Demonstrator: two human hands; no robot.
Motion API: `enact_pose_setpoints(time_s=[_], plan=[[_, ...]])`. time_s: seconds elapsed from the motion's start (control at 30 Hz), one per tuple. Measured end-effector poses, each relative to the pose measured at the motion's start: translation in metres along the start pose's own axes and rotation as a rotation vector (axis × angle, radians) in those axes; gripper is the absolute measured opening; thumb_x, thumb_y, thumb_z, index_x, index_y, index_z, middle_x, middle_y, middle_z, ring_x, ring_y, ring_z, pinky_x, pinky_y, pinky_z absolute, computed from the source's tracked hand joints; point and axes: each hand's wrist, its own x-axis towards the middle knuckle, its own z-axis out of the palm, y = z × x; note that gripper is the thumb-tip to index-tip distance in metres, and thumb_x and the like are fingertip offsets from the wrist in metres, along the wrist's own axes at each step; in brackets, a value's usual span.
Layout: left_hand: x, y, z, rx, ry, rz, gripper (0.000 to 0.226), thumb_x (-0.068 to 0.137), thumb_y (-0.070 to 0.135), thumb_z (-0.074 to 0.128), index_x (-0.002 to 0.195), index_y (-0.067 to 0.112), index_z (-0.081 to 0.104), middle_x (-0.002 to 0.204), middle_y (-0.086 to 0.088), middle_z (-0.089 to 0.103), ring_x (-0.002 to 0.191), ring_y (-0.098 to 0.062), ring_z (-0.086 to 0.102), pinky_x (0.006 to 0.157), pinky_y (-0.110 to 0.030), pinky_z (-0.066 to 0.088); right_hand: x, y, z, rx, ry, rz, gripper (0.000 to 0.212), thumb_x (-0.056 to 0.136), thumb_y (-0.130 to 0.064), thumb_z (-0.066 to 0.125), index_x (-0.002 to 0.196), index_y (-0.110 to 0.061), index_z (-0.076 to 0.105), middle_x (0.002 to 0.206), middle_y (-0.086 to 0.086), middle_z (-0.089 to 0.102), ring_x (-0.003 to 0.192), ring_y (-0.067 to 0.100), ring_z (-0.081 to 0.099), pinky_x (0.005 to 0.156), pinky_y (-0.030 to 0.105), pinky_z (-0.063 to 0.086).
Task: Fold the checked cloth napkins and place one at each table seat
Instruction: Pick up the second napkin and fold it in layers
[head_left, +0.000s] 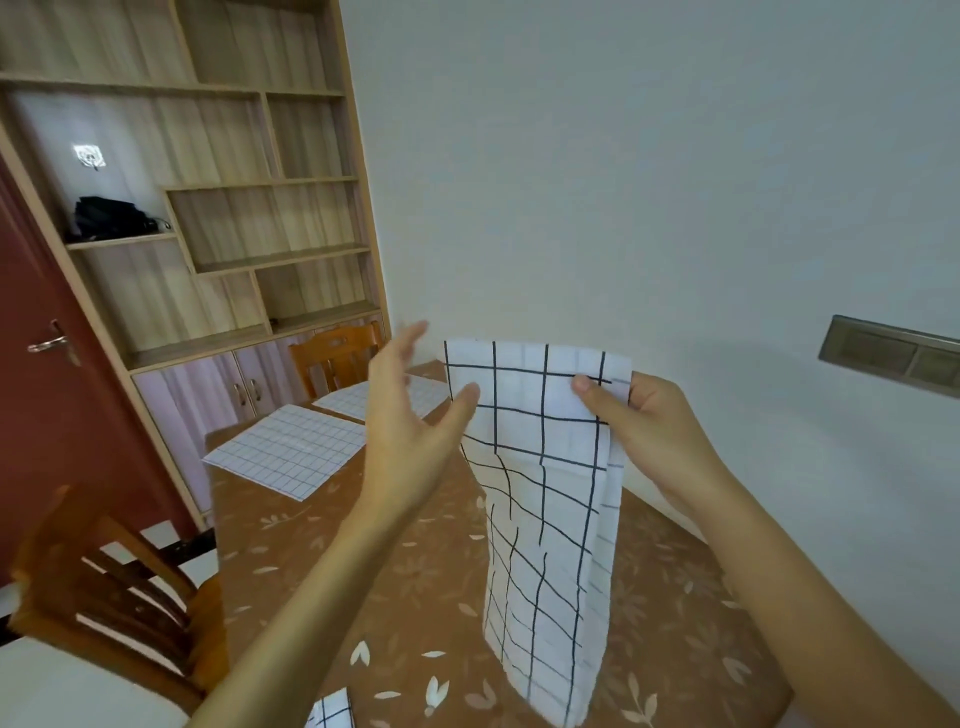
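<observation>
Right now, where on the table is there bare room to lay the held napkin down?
Bare tablecloth lies between the left forearm and the hanging checked napkin, pinched by the right hand; the left hand is open. More bare cloth lies right of the napkin, toward the wall. The far left end is crowded: two flat napkins.

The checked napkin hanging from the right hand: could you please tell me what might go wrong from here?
1. Only the right hand pinches the checked napkin, at its top edge; the left hand is open beside it, so the cloth could slip or unfold.
2. The hanging end brushes the table near the front edge, so it may drag and crease, or slide off.
</observation>
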Motion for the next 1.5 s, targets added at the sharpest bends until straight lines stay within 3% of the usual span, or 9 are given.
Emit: enact_pose_setpoints(time_s=[0.13, 0.3, 0.7, 0.83, 1.03, 1.1, 1.27, 1.37, 1.5], plan=[[0.011, -0.015, -0.009, -0.193, -0.294, -0.260, 0.084, 0.081, 0.056, 0.075, 0.151, 0.033, 0.035, 0.149, 0.011, 0.049, 0.133, -0.006, 0.050, 0.108, -0.030, 0.043, 0.008, -0.005, -0.007, 0.042, 0.003, 0.020, 0.040, 0.095, -0.048, 0.061, 0.095, -0.010, 0.076, 0.092, 0.022, 0.074, 0.081, 0.029, 0.073, 0.079, 0.041, 0.058], [0.008, -0.024, 0.000, -0.426, -0.384, -0.356, 0.030, 0.092, 0.022, 0.066, 0.120, 0.009, 0.068, 0.108, -0.009, 0.078, 0.101, -0.028, 0.074, 0.079, -0.031, 0.061, 0.012, -0.011, -0.012, 0.141, -0.079, 0.038, 0.023, 0.103, -0.027, 0.052, 0.107, -0.022, 0.075, 0.109, -0.003, 0.078, 0.107, 0.015, 0.072, 0.104, 0.044, 0.051], [0.027, -0.016, -0.001, -0.412, -0.405, -0.307, 0.025, 0.093, 0.019, 0.064, 0.116, 0.011, 0.071, 0.107, -0.006, 0.078, 0.096, -0.022, 0.076, 0.078, -0.029, 0.062, 0.023, -0.008, -0.030, 0.016, -0.011, -0.003, 0.022, 0.100, -0.033, 0.057, 0.099, -0.024, 0.077, 0.102, 0.002, 0.078, 0.102, 0.023, 0.072, 0.098, 0.043, 0.055], [0.030, -0.013, 0.001, -0.414, -0.368, -0.236, 0.018, 0.095, 0.010, 0.063, 0.111, 0.012, 0.073, 0.100, -0.004, 0.080, 0.091, -0.020, 0.077, 0.072, -0.026, 0.061, 0.020, -0.009, -0.032, -0.008, -0.081, -0.054, 0.018, 0.098, -0.033, 0.059, 0.102, -0.027, 0.076, 0.096, -0.009, 0.079, 0.087, 0.001, 0.072, 0.078, 0.016, 0.051], [0.035, -0.014, -0.006, -0.378, -0.363, -0.216, 0.016, 0.094, 0.011, 0.065, 0.106, 0.009, 0.075, 0.098, -0.004, 0.080, 0.088, -0.020, 0.077, 0.069, -0.024, 0.060, 0.022, 0.004, -0.037, -0.155, -0.150, -0.071, 0.025, 0.092, -0.033, 0.067, 0.103, -0.012, 0.075, 0.096, 0.017, 0.075, 0.078, 0.032, 0.066, 0.083, 0.031, 0.051], [0.039, -0.015, -0.012, -0.285, -0.410, -0.169, 0.013, 0.094, 0.016, 0.066, 0.101, 0.013, 0.076, 0.096, -0.004, 0.080, 0.087, -0.022, 0.077, 0.072, -0.030, 0.062, 0.024, 0.004, -0.039, -0.125, -0.128, -0.076, 0.014, 0.094, -0.025, 0.066, 0.089, -0.017, 0.077, 0.074, 0.005, 0.070, 0.066, 0.017, 0.057, 0.076, 0.029, 0.050], [0.048, -0.019, -0.027, -0.220, -0.421, -0.101, 0.020, 0.088, 0.024, 0.067, 0.105, 0.015, 0.076, 0.092, -0.009, 0.080, 0.083, -0.030, 0.077, 0.077, -0.043, 0.063, 0.024, 0.001, -0.036, -0.010, -0.130, -0.095, 0.040, 0.098, -0.009, 0.061, 0.081, -0.043, 0.076, 0.061, -0.022, 0.065, 0.058, -0.003, 0.055, 0.064, 0.012, 0.049], [0.051, -0.019, -0.030, -0.294, -0.377, -0.139, 0.019, 0.092, 0.016, 0.066, 0.108, 0.015, 0.076, 0.099, -0.013, 0.078, 0.083, -0.036, 0.074, 0.081, -0.056, 0.060, 0.025, 0.002, -0.036, 0.069, -0.153, -0.095, 0.052, 0.098, 0.007, 0.052, 0.090, -0.034, 0.082, 0.089, -0.014, 0.079, 0.082, 0.000, 0.072, 0.067, 0.013, 0.053], [0.048, -0.022, -0.030, -0.303, -0.337, -0.170, 0.042, 0.100, -0.002, 0.050, 0.087, 0.023, 0.081, 0.087, -0.003, 0.075, 0.084, -0.050, 0.062, 0.081, -0.063, 0.054, 0.027, 0.001, -0.033, 0.059, -0.141, -0.116, 0.062, 0.095, 0.014, 0.041, 0.073, -0.027, 0.081, 0.087, -0.007, 0.078, 0.082, 0.005, 0.072, 0.068, 0.015, 0.054]])
